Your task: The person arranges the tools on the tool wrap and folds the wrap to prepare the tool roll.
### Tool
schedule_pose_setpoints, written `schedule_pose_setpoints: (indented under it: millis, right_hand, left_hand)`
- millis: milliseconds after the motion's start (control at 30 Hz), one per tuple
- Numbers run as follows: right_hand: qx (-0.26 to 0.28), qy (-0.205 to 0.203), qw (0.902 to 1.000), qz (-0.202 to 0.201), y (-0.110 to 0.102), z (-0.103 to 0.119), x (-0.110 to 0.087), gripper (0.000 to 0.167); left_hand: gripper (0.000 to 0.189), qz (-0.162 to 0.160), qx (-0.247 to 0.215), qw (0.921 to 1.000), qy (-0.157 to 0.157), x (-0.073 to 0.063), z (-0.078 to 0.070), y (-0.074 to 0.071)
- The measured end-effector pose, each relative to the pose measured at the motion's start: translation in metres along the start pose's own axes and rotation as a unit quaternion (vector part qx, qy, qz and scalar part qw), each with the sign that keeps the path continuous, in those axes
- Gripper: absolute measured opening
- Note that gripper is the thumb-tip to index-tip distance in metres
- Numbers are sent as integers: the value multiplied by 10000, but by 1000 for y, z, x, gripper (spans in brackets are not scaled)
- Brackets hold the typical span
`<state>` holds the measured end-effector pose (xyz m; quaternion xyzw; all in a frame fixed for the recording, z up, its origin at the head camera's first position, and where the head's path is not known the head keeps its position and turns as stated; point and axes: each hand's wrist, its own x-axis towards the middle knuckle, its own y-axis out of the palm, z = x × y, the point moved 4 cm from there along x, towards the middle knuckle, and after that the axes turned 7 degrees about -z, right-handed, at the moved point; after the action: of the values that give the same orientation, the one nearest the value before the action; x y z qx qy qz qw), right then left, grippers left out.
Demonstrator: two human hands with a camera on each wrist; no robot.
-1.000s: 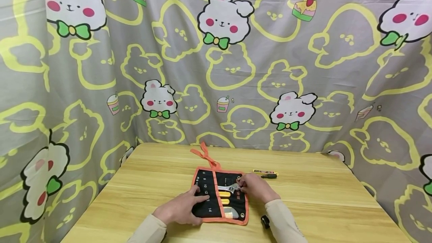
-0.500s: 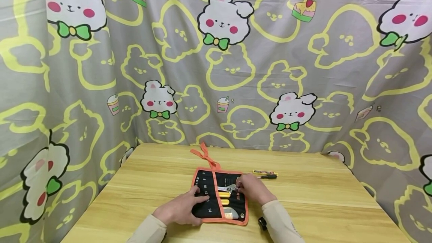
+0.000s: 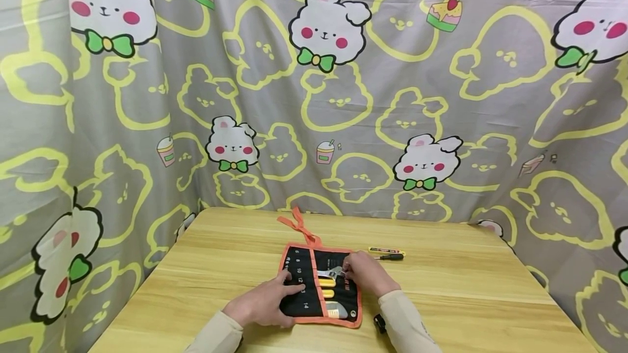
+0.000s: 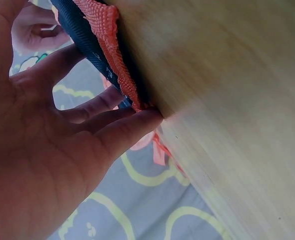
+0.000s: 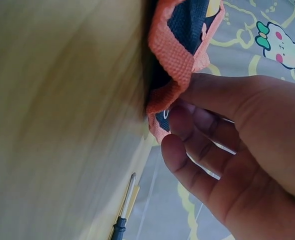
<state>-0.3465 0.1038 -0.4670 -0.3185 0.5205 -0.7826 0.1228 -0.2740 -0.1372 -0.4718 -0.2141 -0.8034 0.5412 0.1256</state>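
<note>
Head cam looks forward and down at the table (image 3: pixel 466 287); wrist cams sit way closer, all 3 catching the tool roll (image 3: pixel 314 296).

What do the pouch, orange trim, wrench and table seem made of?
Pouch: matte fabric, by its visible weave. Orange trim: coarse woven webbing, visibly ribbed. Wrench: probably metal, silvery and shiny. Table: smooth wood or laminate; grain shows, core doesn't.

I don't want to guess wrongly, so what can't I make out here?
Right hand, right wrist view: thumb tip hidden by the edge of the tool pouch.
Adjustable wrench, head view: handle end hidden in a pocket.
Screwdriver, right wrist view: handle cut off by bottom edge.
Yellow item, head view: lettering too small to read.
Red lettering, head view: partly covered by that hand.
</note>
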Motion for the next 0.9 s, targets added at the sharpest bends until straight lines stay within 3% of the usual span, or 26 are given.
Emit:
schedule_pose_setpoints:
  millis: [433, 733, 900]
  right_hand:
    - [-78, 273, 9996, 2, 0, 7, 3, 33]
    - [-116, 289, 9995, -45, 1, 10, 3, 44]
    - [-97, 216, 9997, -62, 2, 11, 5, 41]
  left_hand:
    - [71, -19, 1, 10000, 16, 0, 0, 0]
    - [71, -28, 20, 10000, 50, 0, 0, 0]
    - [72, 0, 10, 10000, 26, 1, 0, 1]
